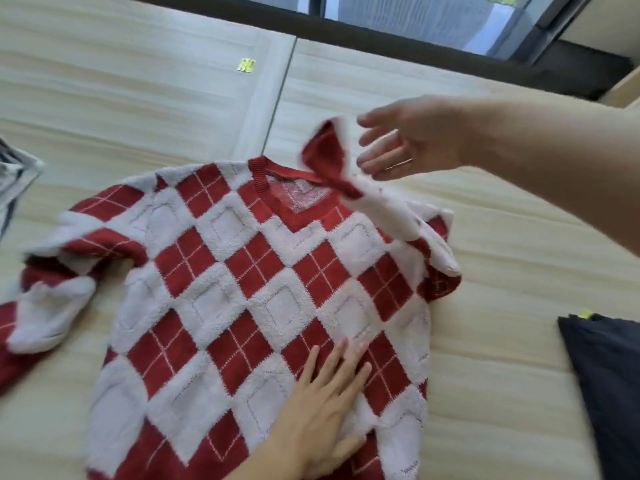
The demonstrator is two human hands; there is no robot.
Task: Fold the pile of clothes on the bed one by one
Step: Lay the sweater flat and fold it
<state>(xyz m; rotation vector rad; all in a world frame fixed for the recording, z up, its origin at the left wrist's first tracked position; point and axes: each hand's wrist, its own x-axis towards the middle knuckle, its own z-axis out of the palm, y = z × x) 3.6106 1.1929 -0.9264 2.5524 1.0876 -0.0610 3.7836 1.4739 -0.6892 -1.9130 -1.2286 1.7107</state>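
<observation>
A red and white diamond-patterned sweater (249,289) lies front up on the bed (502,271), neckline toward the window. Its left sleeve (52,306) is bent and crumpled at the left edge. The right sleeve is folded up over the shoulder, with its red cuff (327,157) raised in the air. My right hand (412,136) hovers just right of that cuff with fingers spread, not gripping it. My left hand (325,400) presses flat on the sweater's lower right body, fingers apart.
A striped grey-and-white garment (14,174) lies at the left edge. A dark navy garment (602,393) sits at the right edge. A small brass hinge (246,65) lies on the pale panel beyond the sweater. A dark window frame (381,39) runs along the far side.
</observation>
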